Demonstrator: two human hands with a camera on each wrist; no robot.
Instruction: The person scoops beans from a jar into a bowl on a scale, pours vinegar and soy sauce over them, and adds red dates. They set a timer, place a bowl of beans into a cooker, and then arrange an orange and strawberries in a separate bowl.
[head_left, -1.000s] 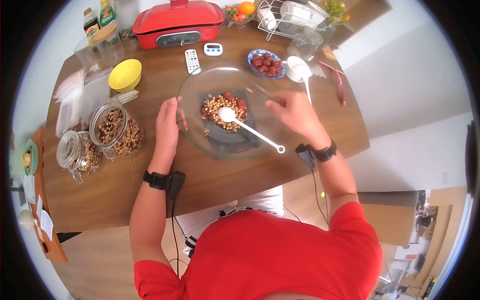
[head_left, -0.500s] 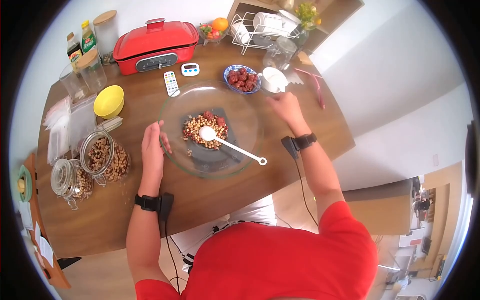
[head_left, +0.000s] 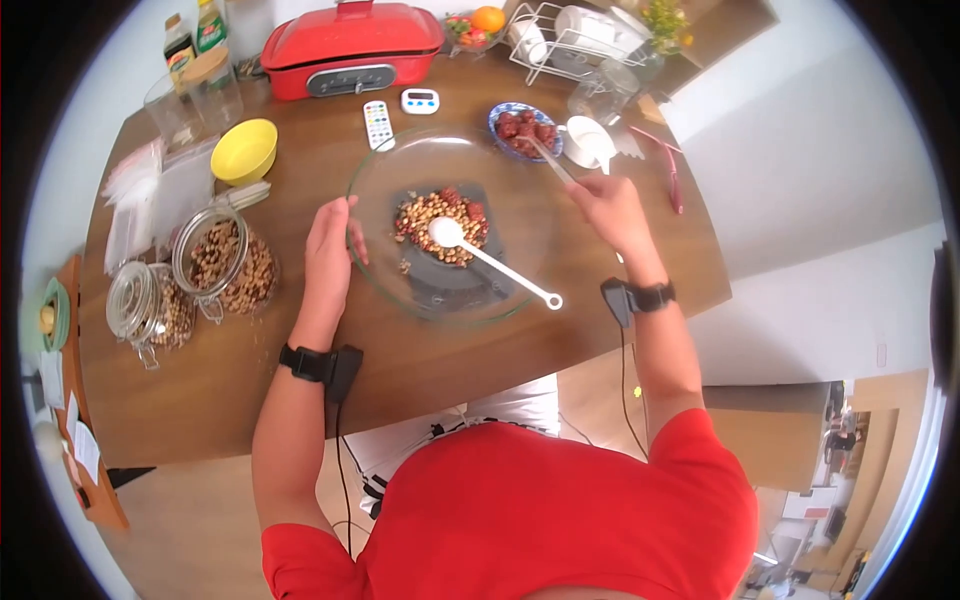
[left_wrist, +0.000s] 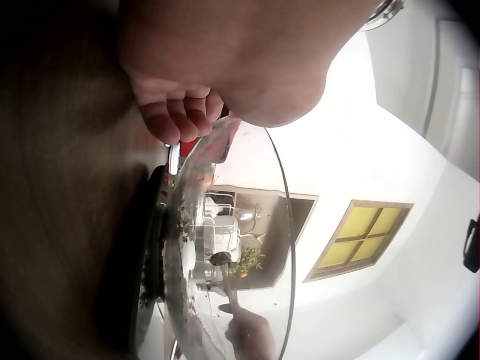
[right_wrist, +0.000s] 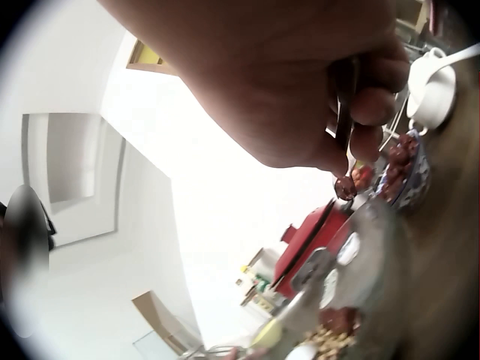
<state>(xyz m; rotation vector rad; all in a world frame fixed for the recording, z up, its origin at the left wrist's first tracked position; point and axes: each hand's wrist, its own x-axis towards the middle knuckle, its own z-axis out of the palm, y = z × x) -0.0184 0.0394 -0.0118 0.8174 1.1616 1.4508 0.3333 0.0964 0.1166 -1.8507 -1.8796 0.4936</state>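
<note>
In the head view, the right hand point(head_left: 612, 212) pinches metal tongs point(head_left: 552, 165), their tips over the blue-patterned dish of red dates point(head_left: 497, 113). The right wrist view has one dark red date point(right_wrist: 345, 187) at the tips. My left hand point(head_left: 328, 250) grips the left side of a large glass bowl point(head_left: 365, 290), thumb at the rim and fingers against the outer wall. Inside the bowl are mixed beans and nuts point(head_left: 420, 215) and a couple of dates point(head_left: 476, 211). A white spoon point(head_left: 500, 268) lies across them, handle over the rim. Beneath stands a dark flat scale point(head_left: 440, 298).
A white cup point(head_left: 588, 142) with a spoon stands beside the date dish. To the left are two open jars of mix point(head_left: 225, 262), a yellow bowl point(head_left: 244, 152) and plastic bags point(head_left: 130, 205). Behind are a remote point(head_left: 378, 125), a timer point(head_left: 420, 101) and a red cooker point(head_left: 350, 50).
The right hand has gone from the bowl's right side toward the date dish, and the tongs now show over the dish. The left hand keeps its place on the bowl. The head view tilted and returned.
</note>
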